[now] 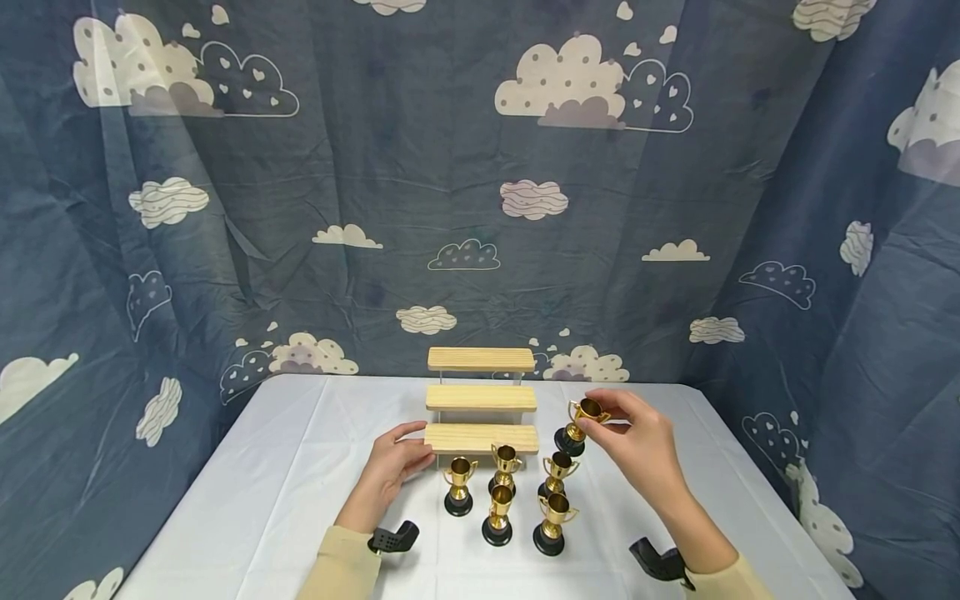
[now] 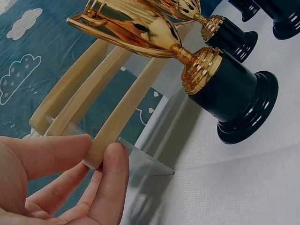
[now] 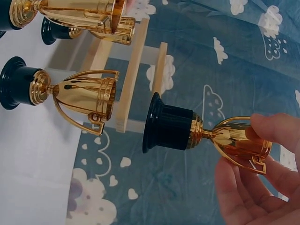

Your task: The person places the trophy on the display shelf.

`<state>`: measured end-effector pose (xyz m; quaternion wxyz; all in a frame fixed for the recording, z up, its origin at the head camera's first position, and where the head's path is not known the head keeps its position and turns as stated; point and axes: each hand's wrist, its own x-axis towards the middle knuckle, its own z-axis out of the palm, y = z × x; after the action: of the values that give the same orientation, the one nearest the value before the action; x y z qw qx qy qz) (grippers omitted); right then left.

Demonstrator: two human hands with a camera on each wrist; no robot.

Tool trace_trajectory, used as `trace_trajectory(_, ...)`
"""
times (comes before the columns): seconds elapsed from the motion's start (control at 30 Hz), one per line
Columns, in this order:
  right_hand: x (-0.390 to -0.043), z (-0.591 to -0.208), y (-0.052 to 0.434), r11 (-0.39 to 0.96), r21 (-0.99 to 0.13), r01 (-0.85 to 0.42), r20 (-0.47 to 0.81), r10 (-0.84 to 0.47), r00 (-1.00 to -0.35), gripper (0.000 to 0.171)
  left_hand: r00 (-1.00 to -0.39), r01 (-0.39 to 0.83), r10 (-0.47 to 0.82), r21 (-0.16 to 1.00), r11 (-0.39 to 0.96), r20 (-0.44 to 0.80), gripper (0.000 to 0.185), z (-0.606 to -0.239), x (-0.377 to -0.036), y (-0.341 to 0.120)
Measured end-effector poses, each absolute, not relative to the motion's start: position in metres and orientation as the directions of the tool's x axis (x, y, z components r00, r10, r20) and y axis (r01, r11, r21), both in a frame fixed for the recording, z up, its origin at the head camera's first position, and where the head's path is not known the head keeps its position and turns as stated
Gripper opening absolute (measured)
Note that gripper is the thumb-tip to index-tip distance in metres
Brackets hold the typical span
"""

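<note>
Trophies in gold on black bases stand on the white table, the two nearest the person side by side with a gap between them, so any low sweep here would, I judge, risk tipping one. Just past them stand three more, in front of a stepped shelf; the leftmost cup is near the left hand, so that wrist does best to stay quiet. That hand pinches the end of the lowest board, digits on either side of it, which looks right for steadying: light pressure should do, since a hard pull could shift the whole stand. Across on the other side, the right hand pinches the held trophy near its rim, between thumb and fingers. Its base looks clear of the tabletop, beside the shelf and beyond the standing cups, leaning a little towards the boards. To handle it well, I'd level that base with a small roll of the wrist and give room to the cup just in front. Gripping so high leaves the base free to land flat, though it may swing if hurried. Farther back rise the middle board and the top board, with a cloud-printed curtain hanging behind.
</note>
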<state>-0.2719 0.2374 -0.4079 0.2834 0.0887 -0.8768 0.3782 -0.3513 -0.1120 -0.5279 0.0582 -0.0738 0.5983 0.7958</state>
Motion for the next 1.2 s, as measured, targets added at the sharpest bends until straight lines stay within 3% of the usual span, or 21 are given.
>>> trace_trajectory(0.93,-0.296,-0.396,0.218,0.678,-0.621,-0.394,0.543,0.010,-0.839,0.037,-0.978,-0.200,-0.007,0.939,-0.280,-0.211,0.057,-0.530,-0.355,-0.112)
trace_trajectory(1.2,-0.304,-0.383,0.207,0.657,-0.592,-0.467,0.584,-0.049,-0.810,0.038,-0.979,-0.194,-0.010,0.937,-0.290,-0.206,0.058,-0.528,-0.355,-0.112)
